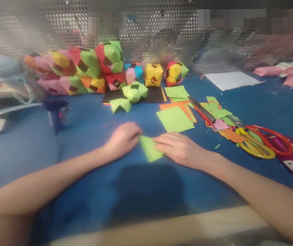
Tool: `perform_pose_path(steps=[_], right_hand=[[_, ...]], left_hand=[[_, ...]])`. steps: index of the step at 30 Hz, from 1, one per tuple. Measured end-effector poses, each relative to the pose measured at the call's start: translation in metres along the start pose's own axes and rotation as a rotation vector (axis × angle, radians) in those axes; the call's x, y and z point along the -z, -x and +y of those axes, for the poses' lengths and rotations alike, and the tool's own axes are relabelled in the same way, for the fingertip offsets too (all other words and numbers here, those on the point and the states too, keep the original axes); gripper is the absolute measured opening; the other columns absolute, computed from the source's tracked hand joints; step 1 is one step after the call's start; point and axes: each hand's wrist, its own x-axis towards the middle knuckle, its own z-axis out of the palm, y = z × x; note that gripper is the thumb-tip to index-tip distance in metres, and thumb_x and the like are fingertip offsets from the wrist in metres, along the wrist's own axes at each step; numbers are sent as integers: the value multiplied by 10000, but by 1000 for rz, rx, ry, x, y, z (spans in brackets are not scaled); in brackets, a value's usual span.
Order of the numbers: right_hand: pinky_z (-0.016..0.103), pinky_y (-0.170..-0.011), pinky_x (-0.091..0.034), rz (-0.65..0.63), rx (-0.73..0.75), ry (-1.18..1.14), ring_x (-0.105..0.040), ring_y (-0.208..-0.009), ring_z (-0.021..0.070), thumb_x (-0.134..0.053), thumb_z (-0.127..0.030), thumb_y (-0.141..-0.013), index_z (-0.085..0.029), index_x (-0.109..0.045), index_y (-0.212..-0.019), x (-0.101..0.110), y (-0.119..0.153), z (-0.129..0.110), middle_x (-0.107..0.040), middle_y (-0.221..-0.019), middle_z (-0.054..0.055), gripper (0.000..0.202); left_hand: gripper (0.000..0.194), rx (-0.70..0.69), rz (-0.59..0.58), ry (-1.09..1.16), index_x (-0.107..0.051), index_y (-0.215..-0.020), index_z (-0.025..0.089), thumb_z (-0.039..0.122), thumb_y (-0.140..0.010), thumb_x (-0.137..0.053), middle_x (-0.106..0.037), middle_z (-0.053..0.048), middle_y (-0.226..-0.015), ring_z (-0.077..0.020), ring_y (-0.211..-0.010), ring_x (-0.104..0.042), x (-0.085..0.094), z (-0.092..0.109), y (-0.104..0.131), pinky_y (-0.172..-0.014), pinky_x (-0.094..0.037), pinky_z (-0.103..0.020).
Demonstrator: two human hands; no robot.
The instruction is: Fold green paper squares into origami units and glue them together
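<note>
Your green paper [149, 150] lies on the bench [90, 194] straight ahead, folded partway, its layers visible. Your left hand [124, 139] holds its upper left corner, fingers curled narrow; your right hand [178, 147] lays close-set fingers over its right side, though you cannot tell whether its thumb pinches. Taking the paper as the clock's centre, finished-looking paper balls [85, 63] stand stacked at eleven, with green folded pieces [135, 92] nearer, before twelve. Flat, unfolded green sheets [176, 119] wait at one, scraps [220, 114] lie at two and yellow scissors [257, 147] at three. The balls have dark openings, but their insides are unreadable. A glue gun [55, 111] sits at ten.
</note>
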Motion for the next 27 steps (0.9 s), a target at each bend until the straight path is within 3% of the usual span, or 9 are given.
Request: perform_pose_path(steps=[27], right_hand=[[375,-799,-481,-145,8,21,-548,-981,243,-426,-107,-837,-119,-636,-986,3,-2,-6,-629,-1071,138,257]], left_hand=[[186,16,13,48,-594,-775,157,63,-765,-434,-610,-53,-813,-173,-806,-543,-2,-2,-1,-759,-461,-330]])
